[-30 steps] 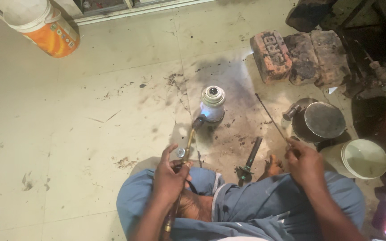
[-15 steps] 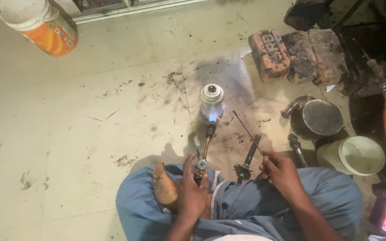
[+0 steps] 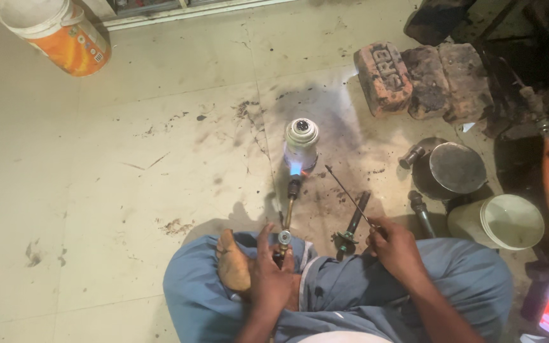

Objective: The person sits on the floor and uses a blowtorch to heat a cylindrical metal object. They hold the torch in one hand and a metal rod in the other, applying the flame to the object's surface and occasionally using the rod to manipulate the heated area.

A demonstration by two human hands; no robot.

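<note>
Left hand [image 3: 268, 276] is closed around the valve end of a brass gas torch [image 3: 289, 209], low over the lap, fingers wrapped at the round knob. The torch tube runs straight ahead of this hand across the floor [image 3: 128, 190]; its tip burns with a small blue flame [image 3: 295, 168]. The flame touches the base of a small white metal fitting [image 3: 302, 141] standing upright on the floor, directly beyond the torch tip.

Right hand [image 3: 396, 246] pinches the near end of a thin metal rod [image 3: 347, 194] between thumb and fingers. The rod slants up and to the left from this hand; its far tip ends just right of the flame, apart from the fitting.

Between the two hands a dark-handled tool [image 3: 352, 222] lies on the floor. Right of the right hand: a white plastic cup [image 3: 506, 221], and beyond it a round metal tin [image 3: 455, 168]. Farther ahead and to the right, two sooty bricks [image 3: 424, 79]. Far left of the left hand, an orange and white bucket [image 3: 58, 32]. A bare foot [image 3: 233, 267] rests just left of the left hand.
</note>
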